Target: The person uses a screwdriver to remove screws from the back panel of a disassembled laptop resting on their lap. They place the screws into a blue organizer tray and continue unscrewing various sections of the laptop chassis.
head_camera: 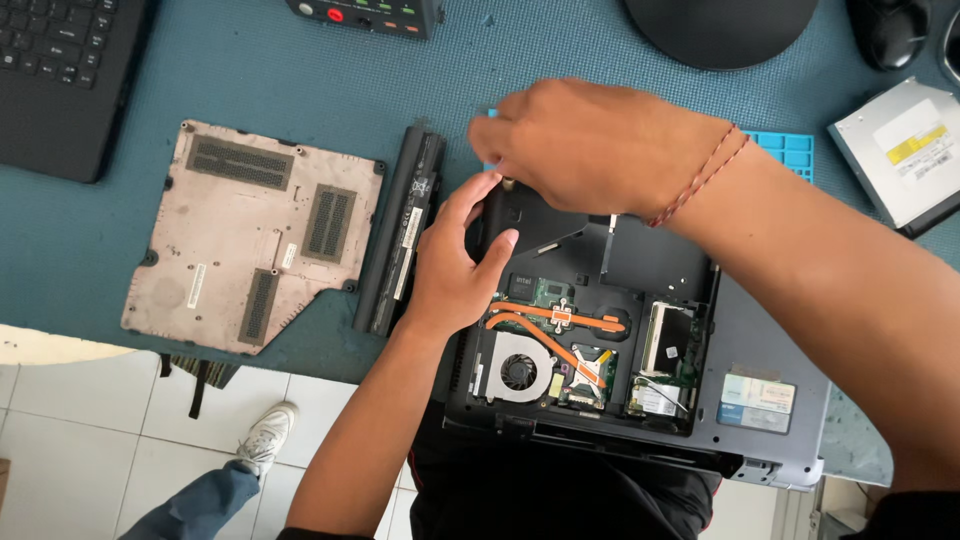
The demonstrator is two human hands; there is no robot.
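Observation:
An opened grey laptop (760, 330) lies upside down at the table's front edge, showing its fan (519, 370), copper heat pipes (560, 318) and circuit boards. My left hand (455, 260) grips the laptop's left side, thumb raised toward its far left corner. My right hand (600, 145) hovers over that same corner with fingers bunched. A small metal tool tip (507, 183) pokes out below them; the rest of the tool is hidden. A red string bracelet circles my right wrist.
A long black battery (400, 235) lies just left of the laptop, and the removed bottom cover (250, 235) further left. A black keyboard (60, 70) sits far left, an optical drive (900, 150) far right, a blue tray (790, 150) behind my right arm. Below the table, a person's shoe (265, 435).

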